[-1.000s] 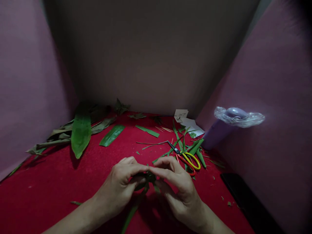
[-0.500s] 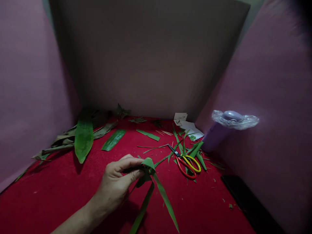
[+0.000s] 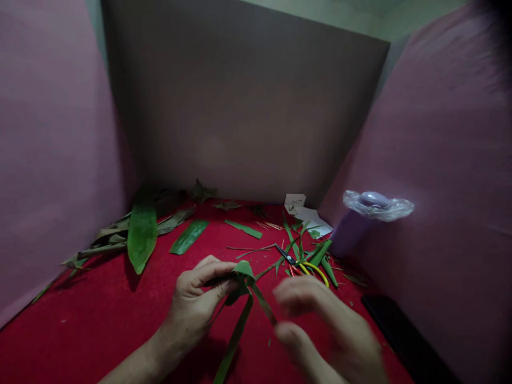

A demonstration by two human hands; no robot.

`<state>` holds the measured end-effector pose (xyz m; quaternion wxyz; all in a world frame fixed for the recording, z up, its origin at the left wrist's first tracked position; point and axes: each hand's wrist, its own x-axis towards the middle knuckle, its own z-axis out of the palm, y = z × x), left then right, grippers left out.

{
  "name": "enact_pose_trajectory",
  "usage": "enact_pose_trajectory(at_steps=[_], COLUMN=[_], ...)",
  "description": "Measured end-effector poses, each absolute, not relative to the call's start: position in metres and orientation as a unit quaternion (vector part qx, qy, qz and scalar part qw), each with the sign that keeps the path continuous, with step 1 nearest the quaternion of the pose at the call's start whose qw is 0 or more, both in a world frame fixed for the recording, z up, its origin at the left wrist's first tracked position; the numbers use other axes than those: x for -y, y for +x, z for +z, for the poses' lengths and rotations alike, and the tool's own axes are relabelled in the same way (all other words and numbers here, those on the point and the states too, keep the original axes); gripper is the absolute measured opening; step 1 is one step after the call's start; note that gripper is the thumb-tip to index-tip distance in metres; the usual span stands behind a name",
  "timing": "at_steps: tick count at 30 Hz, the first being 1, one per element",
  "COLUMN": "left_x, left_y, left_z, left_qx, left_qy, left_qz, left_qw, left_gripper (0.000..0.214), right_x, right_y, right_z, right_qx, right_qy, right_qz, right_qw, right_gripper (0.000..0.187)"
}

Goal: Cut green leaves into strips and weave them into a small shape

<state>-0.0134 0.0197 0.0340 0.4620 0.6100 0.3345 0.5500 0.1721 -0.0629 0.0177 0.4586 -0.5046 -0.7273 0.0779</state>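
My left hand (image 3: pixel 196 301) pinches a folded piece of green leaf (image 3: pixel 242 272) between thumb and fingers, above the red cloth. Two leaf strips hang from it. One strip (image 3: pixel 236 341) runs down toward the lower edge; the other strip (image 3: pixel 264 304) slants right and ends from view at my right thumb. My right hand (image 3: pixel 328 330), smeared by motion, is beside that strip with thumb and fingers apart. Whether the thumb touches the strip I cannot tell. Behind my right hand lie scissors (image 3: pixel 288 258) with red and yellow handles, partly hidden.
Leaf scraps (image 3: pixel 320 253) surround the scissors. Large leaves (image 3: pixel 142 234) lie at the left, a cut leaf piece (image 3: pixel 189 237) and thin sticks (image 3: pixel 269 225) farther in. A purple container (image 3: pixel 352 229) with clear plastic and a black flat object (image 3: pixel 400 330) are at the right.
My right hand has come into view from the lower right and now covers part of the scissors' handles. My left hand keeps its pinch on the leaf. The camera view has shifted slightly.
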Motion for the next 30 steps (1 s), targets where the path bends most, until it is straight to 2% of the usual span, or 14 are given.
enact_pose_trajectory(at_steps=[2,4,8,24,27,30], left_x=[-0.020,-0.021,-0.021,-0.018,-0.019,-0.018], left_y=[-0.015,-0.015,-0.016,-0.014,-0.016,-0.021], left_z=[0.033,0.032,0.030,0.029,0.029,0.028], left_qx=[-0.335,-0.331,-0.339,-0.328,-0.282,-0.236], left_qy=[0.615,0.616,0.608,0.633,0.675,0.747], left_qz=[0.559,0.567,0.575,0.585,0.593,0.588], left_qw=[0.445,0.435,0.430,0.386,0.336,0.202], left_gripper=[0.018,0.019,0.020,0.028,0.030,0.037], right_x=[0.043,0.030,0.025,0.016,0.016,0.018], right_y=[0.156,0.147,0.145,0.156,0.159,0.164], right_z=[0.046,0.058,0.047,0.031,0.035,0.040], right_qx=[0.708,0.704,0.714,0.814,0.799,0.742], right_qy=[-0.547,-0.541,-0.515,-0.413,-0.419,-0.433], right_qz=[0.124,0.141,0.120,0.147,0.199,0.252], right_qw=[0.428,0.438,0.459,0.382,0.383,0.445], right_gripper=[0.010,0.011,0.018,0.014,0.012,0.009])
